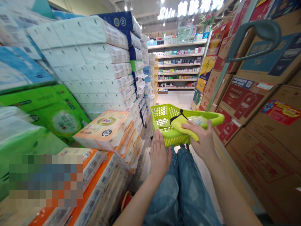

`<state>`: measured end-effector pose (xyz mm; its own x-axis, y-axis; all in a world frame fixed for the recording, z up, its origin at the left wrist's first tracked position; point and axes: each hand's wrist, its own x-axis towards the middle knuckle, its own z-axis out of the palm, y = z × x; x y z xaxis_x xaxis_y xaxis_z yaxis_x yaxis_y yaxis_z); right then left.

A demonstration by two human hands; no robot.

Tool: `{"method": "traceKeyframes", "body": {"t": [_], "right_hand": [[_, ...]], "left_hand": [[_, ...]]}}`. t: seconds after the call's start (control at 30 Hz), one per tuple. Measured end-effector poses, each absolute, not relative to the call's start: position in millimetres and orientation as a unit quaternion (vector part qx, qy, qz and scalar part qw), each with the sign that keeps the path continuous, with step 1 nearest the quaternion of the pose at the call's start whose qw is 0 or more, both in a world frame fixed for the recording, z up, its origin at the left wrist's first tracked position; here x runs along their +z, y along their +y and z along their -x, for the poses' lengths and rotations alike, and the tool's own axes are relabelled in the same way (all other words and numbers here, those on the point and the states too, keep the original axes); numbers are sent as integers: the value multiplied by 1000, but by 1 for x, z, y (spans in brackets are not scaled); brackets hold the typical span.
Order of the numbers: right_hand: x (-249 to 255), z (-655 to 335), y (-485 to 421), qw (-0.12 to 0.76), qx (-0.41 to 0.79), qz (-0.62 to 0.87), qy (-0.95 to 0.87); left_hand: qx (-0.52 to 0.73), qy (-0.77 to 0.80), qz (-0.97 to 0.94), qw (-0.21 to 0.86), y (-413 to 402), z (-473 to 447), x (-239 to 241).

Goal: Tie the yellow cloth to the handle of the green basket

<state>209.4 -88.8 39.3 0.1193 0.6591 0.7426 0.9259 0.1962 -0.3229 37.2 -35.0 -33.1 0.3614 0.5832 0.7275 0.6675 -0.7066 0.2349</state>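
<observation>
A lime-green plastic shopping basket (167, 110) with perforated sides is in front of my legs. My left hand (160, 153) is at its near left corner, fingers stretched and fingertips at the rim. Over the near right side, my right hand (201, 138) grips a soft yellow pouch (180, 121) with a black drawstring. Part of the pouch hangs over the rim beneath my fingers. A small clear packet (198, 120) lies just beyond that hand, by the basket handle (217, 118). My fingers hide part of the pouch, and I cannot tell what it contains.
Stacked white tissue packs (94, 59) and orange tissue packs (103, 125) line the left side. Cardboard cartons (246, 100) rise on the right, with a grey hooked handle (256, 39) jutting out before them. Product shelves (178, 56) stand at the aisle's far end.
</observation>
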Motion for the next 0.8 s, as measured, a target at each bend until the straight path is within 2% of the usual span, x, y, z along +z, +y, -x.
{"method": "traceKeyframes", "body": {"t": [0.13, 0.3, 0.47, 0.6, 0.7, 0.8], "right_hand": [[32, -191, -85, 441, -205, 638, -597], [21, -134, -77, 442, -170, 581, -662], [11, -169, -88, 418, -192, 534, -710], [0, -214, -99, 467, -248, 595, -606], [-7, -204, -98, 496, -247, 623, -552], [-13, -163, -91, 483, -217, 605, -594]], "left_hand": [[-427, -384, 817, 47, -37, -41, -34], [-416, -389, 820, 58, -35, -40, -39], [-413, -380, 825, 57, -33, -37, -39], [-416, -396, 817, 48, -37, -43, -34], [-423, -393, 815, 39, -40, -46, -33], [-433, -387, 814, 20, -36, -46, -40]]}}
